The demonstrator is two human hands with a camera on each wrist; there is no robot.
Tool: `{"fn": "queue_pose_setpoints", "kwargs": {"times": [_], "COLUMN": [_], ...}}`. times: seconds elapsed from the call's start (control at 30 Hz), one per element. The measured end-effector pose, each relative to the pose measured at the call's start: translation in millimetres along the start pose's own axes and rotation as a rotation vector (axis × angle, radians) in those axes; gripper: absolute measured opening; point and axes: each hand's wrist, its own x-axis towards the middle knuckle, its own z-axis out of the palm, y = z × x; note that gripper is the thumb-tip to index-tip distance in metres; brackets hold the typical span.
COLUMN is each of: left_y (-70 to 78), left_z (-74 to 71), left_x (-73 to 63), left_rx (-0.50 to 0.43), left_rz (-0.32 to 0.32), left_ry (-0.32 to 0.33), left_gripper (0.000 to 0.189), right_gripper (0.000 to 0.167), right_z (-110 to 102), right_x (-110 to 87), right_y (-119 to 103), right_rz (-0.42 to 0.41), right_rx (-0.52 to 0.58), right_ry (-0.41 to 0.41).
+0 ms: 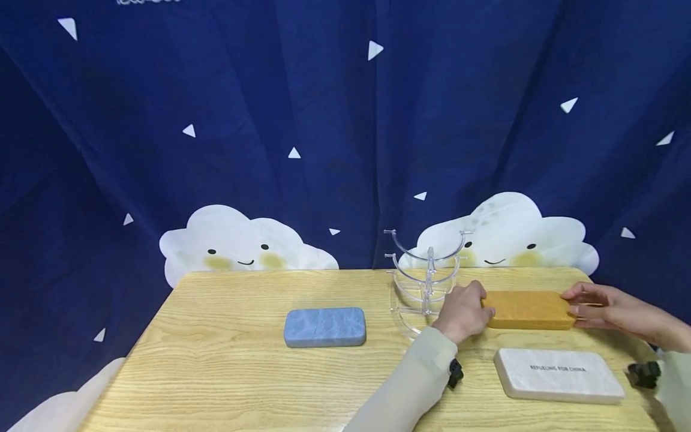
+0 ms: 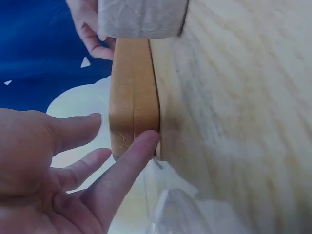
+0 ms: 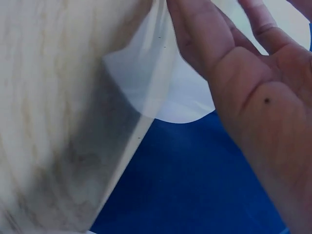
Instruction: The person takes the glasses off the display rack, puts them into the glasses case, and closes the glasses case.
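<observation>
An orange glasses case (image 1: 529, 309) lies lengthwise on the table at the right, a thin seam along its side. At its left end, my left hand (image 1: 465, 309) holds the corner, with one fingertip on the front side and others around the end. My right hand (image 1: 621, 309) grips the opposite end, fingertips at the corner. In the left wrist view the case (image 2: 134, 97) runs away from the left hand (image 2: 63, 165). Only the right hand (image 3: 263, 92) shows in the right wrist view; its fingertips are cut off at the top.
A white case (image 1: 558, 375) printed "REFUELING FOR CHINA" lies in front of the orange one. Beside my left hand stands a clear tiered rack (image 1: 426, 282). A blue case (image 1: 325, 327) lies left of it on the wooden table (image 1: 227, 360). A blue curtain (image 1: 324, 90) hangs behind.
</observation>
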Motion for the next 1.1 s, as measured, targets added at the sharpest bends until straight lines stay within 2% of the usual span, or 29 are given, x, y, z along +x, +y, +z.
{"fn": "queue_pose_setpoints", "kwargs": {"times": [0.17, 0.3, 0.4, 0.5, 0.6, 0.7, 0.77, 0.87, 0.93, 1.0, 1.1], "left_y": [-1.5, 0.5, 1.9, 1.2, -2.8, -9.1, -14.7, -26.6, -36.0, -45.3, -59.0], "left_z": [-0.1, -2.9, -6.9, -13.7, -25.2, -40.5, -50.4, -63.4, -70.6, -77.2, -86.1], "left_x": [-0.2, -4.6, -11.2, -19.7, -28.0, -35.6, -40.9, -49.3, -55.4, -61.3, -67.6], "left_rx": [-0.001, 0.012, 0.022, 0.036, 0.067, 0.072, 0.047, 0.004, -0.040, -0.083, -0.131], "left_rz": [0.005, 0.033, 0.073, 0.155, 0.290, 0.451, 0.556, 0.687, 0.729, 0.730, 0.715], "left_ry": [-0.002, -0.025, -0.044, -0.081, -0.148, -0.229, -0.286, -0.336, -0.349, -0.341, -0.284], "left_gripper": [0.032, 0.033, 0.037, 0.041, 0.040, 0.038, 0.036, 0.033, 0.031, 0.029, 0.027], "right_gripper": [0.039, 0.050, 0.054, 0.052, 0.043, 0.035, 0.029, 0.023, 0.023, 0.025, 0.028], "right_z": [3.7, 2.4, 0.6, 1.0, 5.2, 13.1, 20.2, 33.7, 41.7, 49.3, 60.0], "right_x": [1.5, -2.8, -8.7, -15.3, -18.4, -17.2, -15.3, -14.0, -14.6, -16.3, -18.9], "right_y": [-6.0, -13.3, -19.2, -25.1, -33.5, -45.5, -54.4, -67.4, -76.4, -85.1, -97.4], "right_rz": [-0.005, 0.074, 0.109, 0.075, -0.015, -0.135, -0.223, -0.352, -0.411, -0.446, -0.484], "right_rx": [-0.087, -0.148, -0.232, -0.341, -0.404, -0.447, -0.483, -0.532, -0.559, -0.562, -0.567], "right_ry": [0.042, 0.089, 0.151, 0.220, 0.263, 0.288, 0.312, 0.371, 0.373, 0.365, 0.344]}}
